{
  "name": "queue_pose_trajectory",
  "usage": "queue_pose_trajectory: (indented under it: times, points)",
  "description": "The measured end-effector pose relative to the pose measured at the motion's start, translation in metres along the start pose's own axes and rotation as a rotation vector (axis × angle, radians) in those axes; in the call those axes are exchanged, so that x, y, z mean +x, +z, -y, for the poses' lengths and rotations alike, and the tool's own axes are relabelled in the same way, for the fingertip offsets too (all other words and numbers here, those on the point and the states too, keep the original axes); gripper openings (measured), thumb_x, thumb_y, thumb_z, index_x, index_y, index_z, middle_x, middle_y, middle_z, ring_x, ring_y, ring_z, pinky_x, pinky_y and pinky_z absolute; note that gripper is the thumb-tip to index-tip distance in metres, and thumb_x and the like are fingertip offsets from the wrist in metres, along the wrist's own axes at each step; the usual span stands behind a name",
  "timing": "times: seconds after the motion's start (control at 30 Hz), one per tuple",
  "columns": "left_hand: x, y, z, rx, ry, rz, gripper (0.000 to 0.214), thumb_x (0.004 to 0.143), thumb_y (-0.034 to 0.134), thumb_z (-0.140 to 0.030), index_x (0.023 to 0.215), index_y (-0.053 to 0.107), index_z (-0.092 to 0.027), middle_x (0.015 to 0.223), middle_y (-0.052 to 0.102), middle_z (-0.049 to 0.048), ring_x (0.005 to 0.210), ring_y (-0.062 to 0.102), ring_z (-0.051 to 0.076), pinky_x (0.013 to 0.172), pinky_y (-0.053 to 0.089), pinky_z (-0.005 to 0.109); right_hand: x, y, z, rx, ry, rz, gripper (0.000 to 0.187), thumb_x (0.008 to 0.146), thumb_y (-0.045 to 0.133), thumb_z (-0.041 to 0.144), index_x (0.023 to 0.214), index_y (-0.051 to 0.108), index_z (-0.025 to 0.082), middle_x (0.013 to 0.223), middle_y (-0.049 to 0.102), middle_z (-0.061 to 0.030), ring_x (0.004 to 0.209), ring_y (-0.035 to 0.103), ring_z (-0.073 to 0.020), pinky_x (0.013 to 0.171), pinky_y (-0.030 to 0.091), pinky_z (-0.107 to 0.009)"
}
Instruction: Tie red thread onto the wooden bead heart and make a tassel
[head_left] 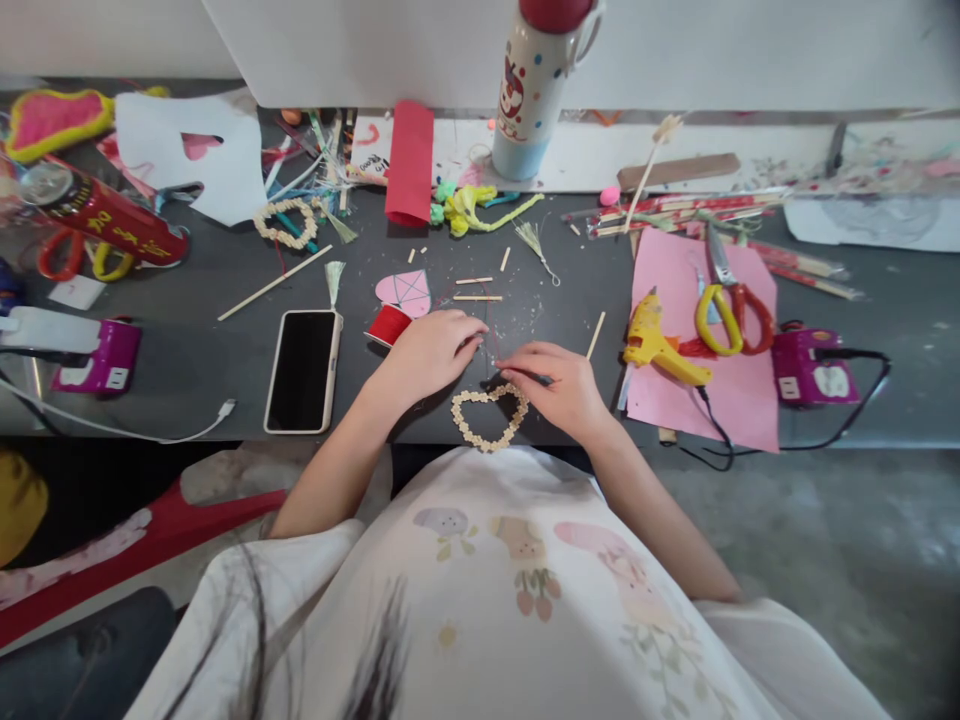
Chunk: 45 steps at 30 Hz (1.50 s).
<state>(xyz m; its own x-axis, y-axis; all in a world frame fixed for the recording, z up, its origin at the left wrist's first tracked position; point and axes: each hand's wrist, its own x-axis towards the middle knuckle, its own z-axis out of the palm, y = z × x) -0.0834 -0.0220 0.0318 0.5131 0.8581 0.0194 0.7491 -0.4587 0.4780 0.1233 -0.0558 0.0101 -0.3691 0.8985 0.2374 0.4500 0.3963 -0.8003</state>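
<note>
Red thread [492, 335] runs down from two short wooden sticks, the lower stick [478, 298] lying nearer to me. My left hand [435, 352] has its thumb and fingers closed at the thread. From the other side my right hand [561, 388] pinches the thread's lower part, and a thin dark item, too small to name, shows under its fingers. Just below lies a heart-shaped frame of small pale wooden pieces [489, 441], beside my right fingers. Next to my left hand are a spool of red thread [388, 325] and a pink paper heart with crossed thread lines [406, 292].
A phone [302, 372] lies left. On the right, a yellow glue gun [660, 340] and scissors [729, 310] rest on pink paper [667, 270], with a cord trailing near the table edge. A bottle [529, 95] and craft scraps line the back; a red can [112, 215] lies far left.
</note>
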Motion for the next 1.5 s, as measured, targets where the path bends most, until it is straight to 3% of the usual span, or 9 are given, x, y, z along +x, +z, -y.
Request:
queue_pose_trajectory:
  times: [0.2,0.47,0.67,0.83,1.23,1.37,1.5]
  points:
    - [-0.008,0.011,-0.005,-0.111,0.064,-0.015,0.032,0.092,0.048,-0.021,0.12,0.065,-0.021,0.109,0.073,0.0074,0.097,0.068,0.018,0.082,0.053,0.031,-0.002,0.001,0.0,0.001,-0.024,0.006,0.015,0.087,0.062,0.02,0.092,0.076,0.02,0.09,0.073,-0.0049,0.079,0.067,-0.0141,0.073,0.054,-0.028]
    - [-0.009,0.014,-0.006,-0.137,0.089,0.047,0.025,0.093,0.046,-0.021,0.098,0.071,-0.016,0.095,0.073,0.0068,0.088,0.068,0.019,0.077,0.05,0.028,-0.004,0.002,0.001,-0.009,-0.046,-0.004,0.015,0.087,0.062,0.02,0.092,0.076,0.022,0.09,0.073,-0.0032,0.078,0.067,-0.0133,0.073,0.054,-0.027]
    - [-0.01,0.015,-0.01,-0.179,0.113,0.007,0.028,0.091,0.049,-0.018,0.112,0.066,-0.017,0.105,0.073,0.0072,0.092,0.068,0.017,0.079,0.049,0.027,-0.004,-0.001,0.002,-0.004,-0.041,-0.022,0.014,0.086,0.062,0.017,0.089,0.076,0.022,0.088,0.073,-0.0031,0.078,0.067,-0.0134,0.073,0.054,-0.027]
    - [-0.008,0.015,-0.009,-0.149,0.184,0.058,0.023,0.092,0.047,-0.019,0.097,0.07,-0.016,0.09,0.072,0.0063,0.084,0.066,0.016,0.073,0.047,0.025,-0.004,-0.001,0.004,-0.018,-0.055,-0.024,0.015,0.086,0.063,0.017,0.091,0.076,0.022,0.089,0.073,-0.0021,0.078,0.066,-0.0123,0.073,0.054,-0.026]
    - [-0.01,0.012,-0.004,-0.036,0.126,0.11,0.027,0.094,0.047,-0.026,0.105,0.069,-0.017,0.094,0.07,0.0072,0.088,0.066,0.019,0.075,0.047,0.027,-0.005,-0.004,0.002,-0.071,-0.017,-0.11,0.009,0.084,0.067,0.021,0.086,0.075,0.023,0.085,0.073,-0.0019,0.077,0.067,-0.0137,0.071,0.054,-0.028]
    - [-0.011,0.015,-0.006,-0.126,0.146,0.094,0.028,0.094,0.048,-0.028,0.112,0.067,-0.018,0.095,0.071,0.0065,0.086,0.066,0.018,0.075,0.047,0.027,-0.006,0.0,0.001,-0.062,-0.014,-0.108,0.011,0.083,0.066,0.018,0.086,0.076,0.023,0.084,0.073,-0.0016,0.075,0.066,-0.0131,0.068,0.053,-0.027]
    - [-0.01,0.017,-0.006,-0.246,0.18,0.074,0.023,0.093,0.05,-0.023,0.098,0.071,-0.017,0.086,0.072,0.0047,0.08,0.065,0.015,0.07,0.046,0.024,-0.006,0.001,0.004,-0.064,-0.027,-0.122,0.011,0.082,0.067,0.018,0.085,0.077,0.022,0.08,0.07,-0.0014,0.069,0.063,-0.0116,0.063,0.05,-0.026]
